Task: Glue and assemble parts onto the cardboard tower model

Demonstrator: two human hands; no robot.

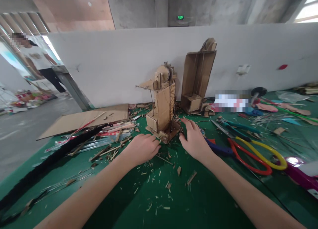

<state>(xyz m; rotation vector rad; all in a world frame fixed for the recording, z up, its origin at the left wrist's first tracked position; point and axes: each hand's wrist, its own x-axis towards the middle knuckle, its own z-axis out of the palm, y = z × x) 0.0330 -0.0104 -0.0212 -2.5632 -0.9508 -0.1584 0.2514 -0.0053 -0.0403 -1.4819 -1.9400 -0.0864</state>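
A small cardboard tower (162, 104) stands upright on the green table top (174, 202), with a string running down its front. My left hand (142, 148) rests at the tower's base on the near left, fingers curled, fingertips touching the base. My right hand (195, 140) is just right of the base, fingers spread, holding nothing. Behind the tower, a taller open cardboard box (197, 78) leans against the white wall.
Scissors with red and yellow handles (258, 156) and green-handled pliers (238, 126) lie to the right. A flat cardboard sheet (81, 119), wooden sticks (116, 129) and a black strap (49, 159) lie to the left. Cardboard scraps litter the surface. A person stands far left.
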